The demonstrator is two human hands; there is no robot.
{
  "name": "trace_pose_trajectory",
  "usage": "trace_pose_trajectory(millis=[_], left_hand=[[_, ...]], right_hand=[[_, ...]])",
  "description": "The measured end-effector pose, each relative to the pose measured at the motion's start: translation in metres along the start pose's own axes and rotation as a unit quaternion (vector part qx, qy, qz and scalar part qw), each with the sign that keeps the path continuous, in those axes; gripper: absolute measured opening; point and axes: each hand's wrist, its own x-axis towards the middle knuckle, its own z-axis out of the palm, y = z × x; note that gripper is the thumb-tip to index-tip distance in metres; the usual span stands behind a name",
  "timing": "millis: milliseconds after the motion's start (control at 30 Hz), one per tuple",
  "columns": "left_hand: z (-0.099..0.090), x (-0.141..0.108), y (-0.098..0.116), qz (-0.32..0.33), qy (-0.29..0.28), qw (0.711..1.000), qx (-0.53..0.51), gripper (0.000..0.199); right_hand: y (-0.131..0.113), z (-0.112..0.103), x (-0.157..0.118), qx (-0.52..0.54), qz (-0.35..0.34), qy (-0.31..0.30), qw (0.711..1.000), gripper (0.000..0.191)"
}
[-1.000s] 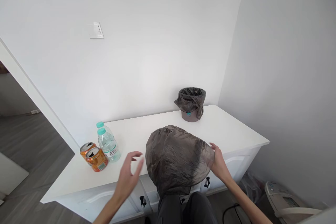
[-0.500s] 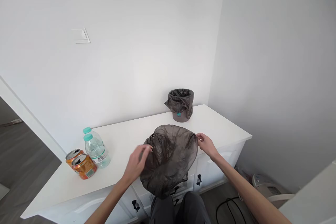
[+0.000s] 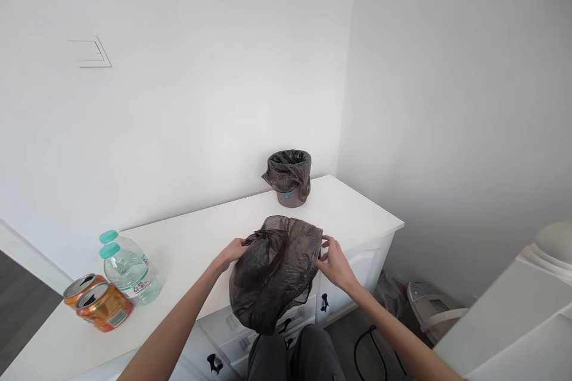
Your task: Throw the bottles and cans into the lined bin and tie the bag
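Note:
A dark, translucent plastic garbage bag (image 3: 277, 280) hangs between my hands, over the cabinet's front edge and above my knees. My left hand (image 3: 233, 251) grips its gathered upper left edge, the fingertips partly hidden by the film. On the other side, my right hand (image 3: 336, 263) has thumb and fingers at the bag's right edge, holding it. Beyond the bag, near the wall, a small brown trash bin (image 3: 291, 199) stands upright, lined with a similar dark bag folded over its rim.
Two orange drink cans (image 3: 105, 307) with opened tops and two clear plastic bottles (image 3: 134, 280) with teal caps stand at the left of the white cabinet top (image 3: 192, 232). A beige appliance (image 3: 431, 306) and a black cable (image 3: 357, 345) lie on the floor to the right.
My left hand has taken hold of the bag's left edge, where it hovered beside it before. The bag's mouth has narrowed, and the view has turned right.

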Motion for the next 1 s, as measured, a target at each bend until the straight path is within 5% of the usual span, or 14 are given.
trace_pose_trajectory(millis=[100,200,367,500,567,667,767,867,1000], left_hand=[[0.007,-0.003,0.008,0.034,-0.013,0.999,-0.007,0.051],[-0.004,-0.015,0.003,0.054,0.032,0.998,-0.01,0.052],[-0.036,-0.046,-0.034,0.031,0.197,0.98,-0.001,0.056],[-0.05,-0.075,-0.069,-0.012,0.265,0.964,-0.007,0.07],[-0.053,-0.089,-0.08,0.007,0.311,0.95,0.009,0.078],[-0.059,-0.106,-0.088,0.167,0.363,0.906,0.142,0.066],[-0.06,-0.108,-0.095,0.301,0.252,0.865,0.314,0.047],[-0.051,-0.091,-0.112,0.316,0.139,0.837,0.424,0.055],[-0.033,-0.06,-0.146,0.244,0.156,0.827,0.482,0.059]], right_hand=[[-0.006,0.008,0.008,-0.043,0.035,-0.01,0.998,0.058],[-0.016,0.013,0.028,0.005,0.038,-0.025,0.999,0.05],[-0.043,0.014,0.088,0.094,0.047,-0.013,0.994,0.052],[-0.071,0.008,0.113,0.14,0.062,0.015,0.988,0.059],[-0.085,0.006,0.097,0.144,0.033,0.041,0.988,0.055],[-0.102,0.014,0.038,0.076,-0.115,0.055,0.989,0.046],[-0.109,0.04,-0.032,-0.064,-0.236,-0.028,0.969,0.047],[-0.103,0.071,-0.065,-0.17,-0.278,-0.077,0.942,0.052],[-0.087,0.092,-0.042,-0.253,-0.163,-0.071,0.951,0.05]])
